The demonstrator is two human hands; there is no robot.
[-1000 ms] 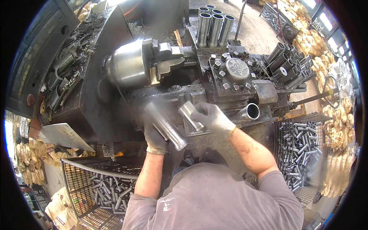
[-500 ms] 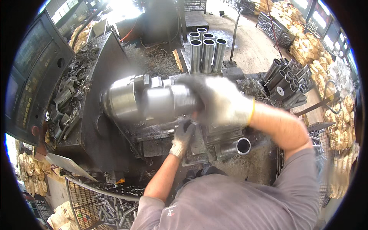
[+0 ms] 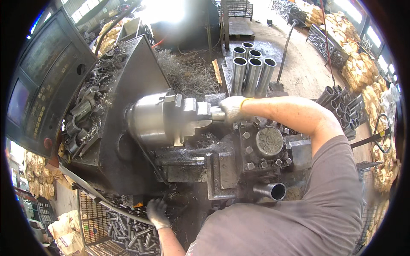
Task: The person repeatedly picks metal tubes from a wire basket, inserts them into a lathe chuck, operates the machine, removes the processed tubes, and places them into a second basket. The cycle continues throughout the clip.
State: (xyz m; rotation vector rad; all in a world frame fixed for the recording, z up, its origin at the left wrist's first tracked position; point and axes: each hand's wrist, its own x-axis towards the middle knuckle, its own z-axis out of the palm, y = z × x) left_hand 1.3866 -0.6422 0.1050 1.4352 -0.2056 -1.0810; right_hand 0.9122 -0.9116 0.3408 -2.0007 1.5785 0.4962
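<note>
A lathe chuck [image 3: 151,117] with stepped jaws juts out to the right from the machine's housing. From its jaws sticks a short stretch of shiny metal tube [image 3: 217,114]. My right hand [image 3: 232,109], in a pale work glove, closes round the free end of that tube; its fingertips are partly hidden. Lower left, my left hand [image 3: 158,214] in a dark-palmed glove is off the machine, beside the wire basket, fingers stretched out and nothing seen in them. The square tool post [image 3: 269,141] with several bolts sits below my right forearm.
Several upright tubes [image 3: 253,72] stand behind the tool post. One tube [image 3: 270,191] lies near my body. Left are a control panel [image 3: 42,85] and a chip-covered ledge [image 3: 85,111]. The wire basket [image 3: 92,217] holds short tubes. More tubes [image 3: 341,109] are stacked right.
My left hand has moved from the machine bed down and left to the basket. My right hand, blurred before, is now at the tube by the jaws. The view has shifted, exposing the tool post.
</note>
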